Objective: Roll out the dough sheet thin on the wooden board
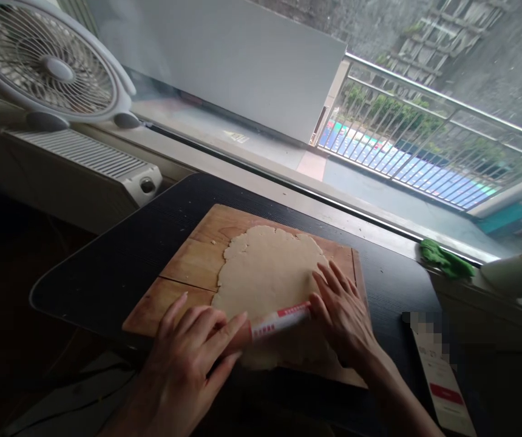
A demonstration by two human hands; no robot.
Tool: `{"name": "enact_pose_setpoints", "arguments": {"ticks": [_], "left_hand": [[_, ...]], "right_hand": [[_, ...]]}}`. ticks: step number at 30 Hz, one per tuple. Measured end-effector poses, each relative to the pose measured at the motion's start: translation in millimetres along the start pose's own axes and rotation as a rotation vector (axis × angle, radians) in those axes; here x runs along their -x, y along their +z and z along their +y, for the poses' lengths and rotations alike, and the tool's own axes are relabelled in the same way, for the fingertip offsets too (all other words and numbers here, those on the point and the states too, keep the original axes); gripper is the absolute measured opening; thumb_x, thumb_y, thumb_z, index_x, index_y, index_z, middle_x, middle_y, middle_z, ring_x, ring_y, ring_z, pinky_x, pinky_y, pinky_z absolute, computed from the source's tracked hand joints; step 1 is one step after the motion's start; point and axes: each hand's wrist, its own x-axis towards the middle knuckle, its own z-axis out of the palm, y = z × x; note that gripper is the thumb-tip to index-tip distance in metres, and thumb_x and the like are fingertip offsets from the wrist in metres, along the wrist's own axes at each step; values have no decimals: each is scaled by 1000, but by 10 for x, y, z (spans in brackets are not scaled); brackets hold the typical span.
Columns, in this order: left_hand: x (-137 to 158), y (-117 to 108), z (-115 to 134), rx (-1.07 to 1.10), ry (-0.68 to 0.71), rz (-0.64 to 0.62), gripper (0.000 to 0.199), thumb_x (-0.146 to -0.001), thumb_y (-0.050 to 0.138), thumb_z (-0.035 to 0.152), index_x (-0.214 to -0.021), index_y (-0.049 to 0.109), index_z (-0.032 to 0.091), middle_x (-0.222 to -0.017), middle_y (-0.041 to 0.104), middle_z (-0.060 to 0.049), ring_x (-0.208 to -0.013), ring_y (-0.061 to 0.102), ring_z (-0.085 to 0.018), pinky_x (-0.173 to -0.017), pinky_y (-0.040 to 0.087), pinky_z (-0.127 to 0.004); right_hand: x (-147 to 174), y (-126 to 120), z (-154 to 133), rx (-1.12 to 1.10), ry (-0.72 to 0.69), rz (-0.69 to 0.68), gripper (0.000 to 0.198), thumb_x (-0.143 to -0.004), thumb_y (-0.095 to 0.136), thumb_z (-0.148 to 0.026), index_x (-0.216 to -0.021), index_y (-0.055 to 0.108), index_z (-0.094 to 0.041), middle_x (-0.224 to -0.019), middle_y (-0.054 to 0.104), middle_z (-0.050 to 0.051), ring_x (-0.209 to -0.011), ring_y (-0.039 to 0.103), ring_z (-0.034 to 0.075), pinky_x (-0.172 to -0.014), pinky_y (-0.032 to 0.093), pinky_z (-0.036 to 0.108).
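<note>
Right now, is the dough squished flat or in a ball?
Flat: the dough spreads in a thin sheet with ragged edges across the wooden board.

"Where is this view looking from?"

"One camera is riding on the person's head, facing forward and down past the left hand [188,343] and right hand [345,315] onto the bench [106,273]."

"How near is it sitting?"

"Close: both hands are looming large at the bottom, while the railing [425,88] is showing smaller, well beyond."

"Is it sitting level?"

"It's tilting: the railing is sloping down rightward. The view is also taking in a fan [58,68], upper left."
</note>
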Motion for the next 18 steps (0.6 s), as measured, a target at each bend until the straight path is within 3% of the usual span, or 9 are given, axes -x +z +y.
{"name": "enact_pose_setpoints", "arguments": {"ticks": [3, 5, 9, 11, 13, 15, 18], "left_hand": [[-23, -21, 50, 37, 52, -9, 41, -78, 57, 18, -117, 56, 31, -96, 61, -1, -97, 55, -21, -106, 25, -54], [-59, -37, 52, 37, 67, -27, 40, -78, 57, 20, -117, 56, 31, -96, 61, -1, -98, 54, -21, -106, 23, -55], [-108, -27, -29, 5, 46, -40, 34, -82, 55, 24, -115, 58, 29, -94, 62, -1, -95, 55, -21, -106, 23, -55], [-99, 6, -100, -23, 26, -5, 34, -82, 55, 26, -116, 58, 27, -94, 62, -2, -94, 55, -21, -105, 23, -55], [-71, 40, -153, -41, 8, 45, 34, -82, 56, 27, -116, 58, 26, -94, 62, -3, -92, 55, -21, -104, 23, -55], [-32, 55, -150, -29, 16, 57, 35, -80, 57, 27, -115, 58, 27, -93, 61, -2, -91, 55, -21, -104, 24, -54], [15, 25, -30, 40, 31, -10, 36, -80, 56, 22, -116, 58, 29, -91, 60, -1, -91, 55, -18, -105, 25, -52]], "right_hand": [[562, 28, 77, 21, -23, 13, 57, -93, 34, -37, -142, 21, -12, -148, 25, 9, -138, 12, 23, -109, 22, 45], [597, 34, 102, 30, -25, -4, 56, -93, 33, -36, -142, 21, -11, -148, 24, 9, -138, 11, 23, -109, 22, 44], [-132, 6, 43, 39, 34, -14, 47, -94, 27, -39, -130, 44, -13, -146, 29, 10, -138, 13, 24, -109, 19, 46], [-562, -21, -21, 9, 55, -31, 48, -94, 26, -42, -130, 45, -16, -145, 32, 9, -136, 19, 24, -108, 22, 46], [-765, -36, -72, -18, 56, -37, 50, -94, 26, -45, -132, 42, -17, -144, 33, 10, -135, 22, 24, -106, 25, 45], [-636, -24, -87, -23, 40, -18, 50, -94, 27, -44, -132, 42, -16, -145, 32, 9, -136, 21, 24, -107, 25, 44], [49, 31, -35, -8, -11, 39, 49, -93, 30, -38, -136, 37, -15, -146, 29, 8, -137, 15, 23, -110, 19, 44]]}}
